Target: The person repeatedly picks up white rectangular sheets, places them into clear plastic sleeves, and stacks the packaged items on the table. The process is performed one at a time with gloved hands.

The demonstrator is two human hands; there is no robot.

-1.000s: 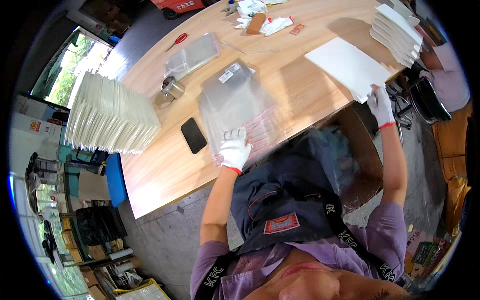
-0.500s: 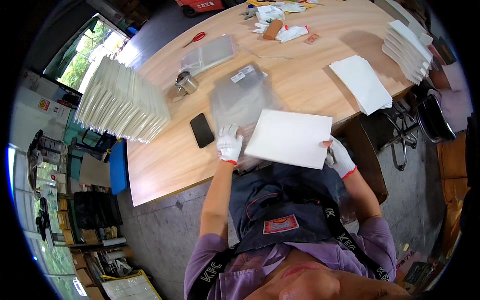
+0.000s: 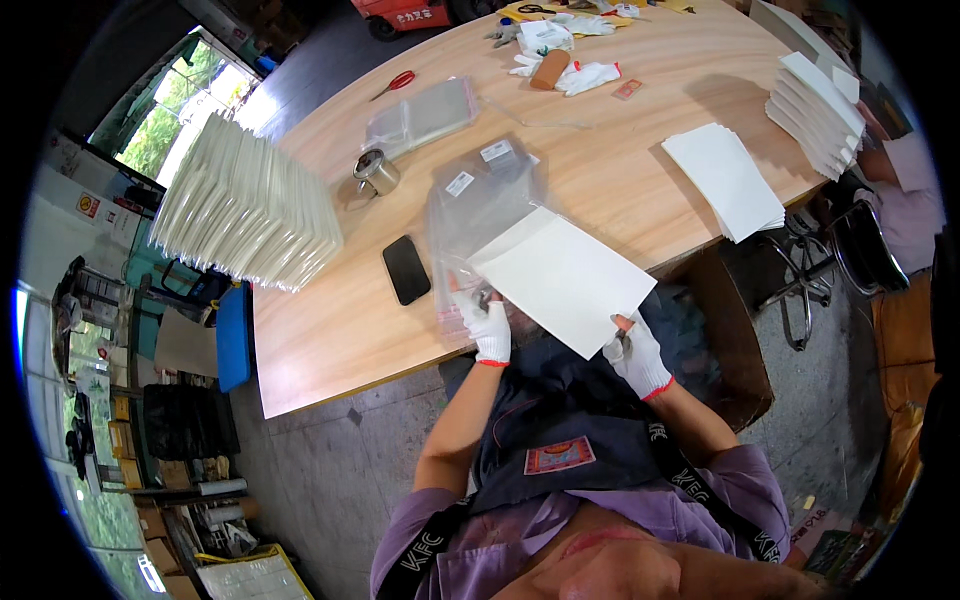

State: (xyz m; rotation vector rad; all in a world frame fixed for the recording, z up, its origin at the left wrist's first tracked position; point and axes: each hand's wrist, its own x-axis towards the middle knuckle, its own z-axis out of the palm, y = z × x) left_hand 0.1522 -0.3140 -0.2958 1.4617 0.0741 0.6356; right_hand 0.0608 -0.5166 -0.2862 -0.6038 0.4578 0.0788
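Observation:
My right hand [image 3: 638,357], in a white knit glove with a red cuff, grips the near right corner of white sheets [image 3: 570,285], its thumb on top. The sheets lie tilted over a pile of clear plastic bags [image 3: 482,190] with white labels. Their far left end meets the bags, and I cannot tell whether it is inside one. My left hand [image 3: 485,327], gloved the same way, pinches the near edge of a plastic bag beside the sheets' left corner. A black phone [image 3: 406,270] lies left of that hand.
A tall stack of filled clear sleeves [image 3: 245,205] stands at the left. Behind the bags are a metal mug [image 3: 376,173], more plastic bags [image 3: 425,113] and red scissors [image 3: 398,82]. White sheets [image 3: 722,178] and a fanned stack [image 3: 815,115] lie right; another person [image 3: 905,165] sits beyond.
The white sheets have turned clockwise, their far left end shifting left over the bags. My right hand has moved left and nearer me; my left hand has moved right and nearer me.

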